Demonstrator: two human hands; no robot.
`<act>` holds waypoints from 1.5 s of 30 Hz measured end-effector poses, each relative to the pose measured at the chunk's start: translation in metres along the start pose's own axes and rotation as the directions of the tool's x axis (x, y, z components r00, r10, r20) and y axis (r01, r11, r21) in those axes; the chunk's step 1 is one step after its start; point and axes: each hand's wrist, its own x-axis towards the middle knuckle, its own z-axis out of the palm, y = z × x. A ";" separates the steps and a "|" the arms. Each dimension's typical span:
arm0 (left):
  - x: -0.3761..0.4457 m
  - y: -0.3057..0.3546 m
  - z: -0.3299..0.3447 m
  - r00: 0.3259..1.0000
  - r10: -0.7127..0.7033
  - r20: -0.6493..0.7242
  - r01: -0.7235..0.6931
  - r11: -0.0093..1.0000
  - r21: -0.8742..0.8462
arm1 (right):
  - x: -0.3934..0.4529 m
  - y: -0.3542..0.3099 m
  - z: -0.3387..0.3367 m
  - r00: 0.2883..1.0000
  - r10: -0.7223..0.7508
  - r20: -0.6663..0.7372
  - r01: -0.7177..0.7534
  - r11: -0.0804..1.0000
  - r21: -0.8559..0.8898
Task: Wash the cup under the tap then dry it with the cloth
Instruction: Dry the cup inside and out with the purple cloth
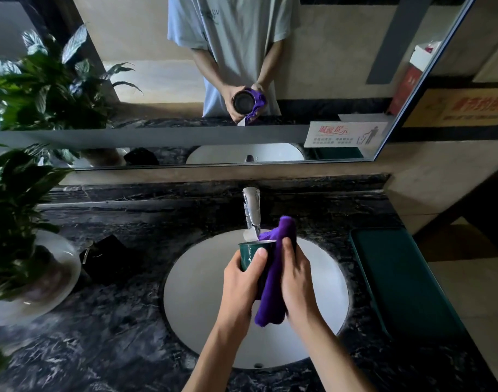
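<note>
Gripping the green cup (249, 254) steady over the sink (191, 281), left hand (242, 281) fingers curl shut around it so the right hand (297, 281), closed on the purple cloth (271, 281), can wipe its side dry.

Dark green cup (246, 254); purple cloth (273, 281); white sink (191, 292) set in a black counter (114, 335) veined with white marbling; silver tap (251, 210); dark green tray (397, 278); green plant (13, 193) in a white pot (58, 267); pale blue shirt (236, 26) mirrored
</note>
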 end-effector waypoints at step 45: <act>0.004 0.009 0.005 0.999 -0.032 -0.023 0.030 0.996 -0.081 | -0.005 -0.016 -0.008 0.984 -0.023 0.175 -0.023 0.966 0.257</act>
